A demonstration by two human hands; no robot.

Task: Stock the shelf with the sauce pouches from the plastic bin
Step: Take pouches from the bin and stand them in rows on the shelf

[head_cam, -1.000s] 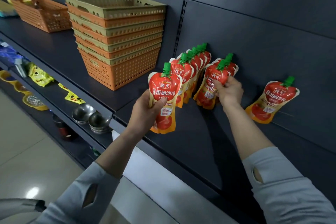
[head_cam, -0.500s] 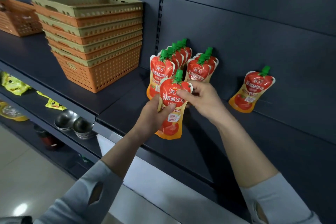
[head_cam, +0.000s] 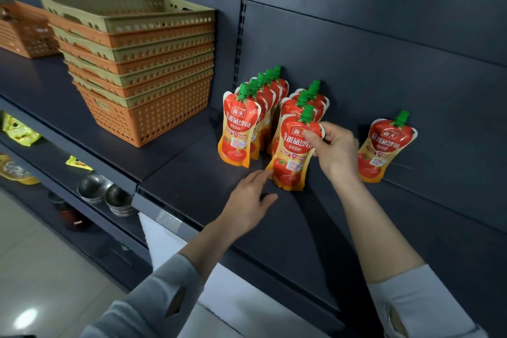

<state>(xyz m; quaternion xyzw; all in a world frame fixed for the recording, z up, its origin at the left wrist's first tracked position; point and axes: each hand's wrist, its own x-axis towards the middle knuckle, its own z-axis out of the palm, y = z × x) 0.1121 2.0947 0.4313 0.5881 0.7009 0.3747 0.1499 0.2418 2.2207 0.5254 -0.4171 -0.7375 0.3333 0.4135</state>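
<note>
Red tomato sauce pouches with green caps stand in two rows on the dark shelf (head_cam: 192, 181). The left row (head_cam: 241, 129) holds several pouches. At the front of the right row stands one sauce pouch (head_cam: 293, 156), pinched at its upper right corner by my right hand (head_cam: 333, 145). My left hand (head_cam: 251, 200) hovers just below and left of that pouch, fingers apart, holding nothing. A single pouch (head_cam: 384, 148) leans against the back panel to the right. The plastic bin of pouches is out of view.
A stack of orange and beige perforated baskets (head_cam: 142, 71) sits on the shelf to the left, with another orange basket (head_cam: 22, 33) farther left. Lower shelves hold metal bowls (head_cam: 104, 192) and yellow packets (head_cam: 19, 132). Tiled floor lies at bottom left.
The pouch passed from my left hand to my right hand and now stands on the shelf in front of the right row. My left hand let go and dropped lower.
</note>
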